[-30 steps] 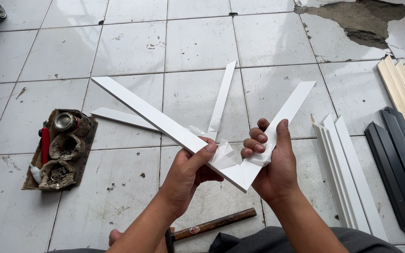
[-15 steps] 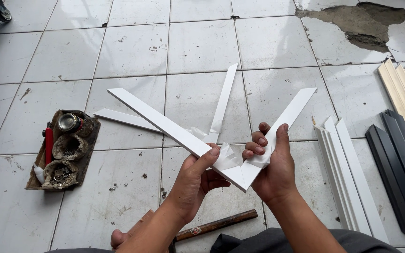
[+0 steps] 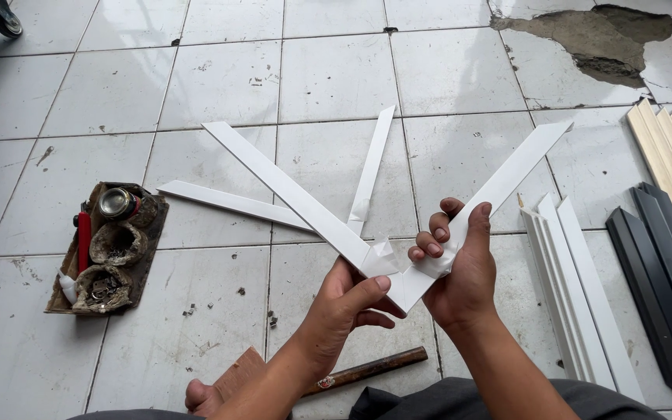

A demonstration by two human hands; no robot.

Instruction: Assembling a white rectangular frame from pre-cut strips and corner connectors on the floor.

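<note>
Fingers (image 3: 429, 241) curled on white V-shaped strip (image 3: 398, 284), both hands gripping

1. Both forearms rise from the bottom edge of the view and meet near centre.
2. Left hand (image 3: 348, 307): palm turned right, thumb stretched toward the right hand, fingers curled underneath, pinching.
3. Right hand (image 3: 460, 272): back facing the camera, thumb upright, fingers (image 3: 433, 233) curled inward, gripping.
4. Hands sit just beside each other.

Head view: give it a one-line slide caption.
Left hand and right hand hold two joined white flat strips in a V above grey floor tiles.
</note>
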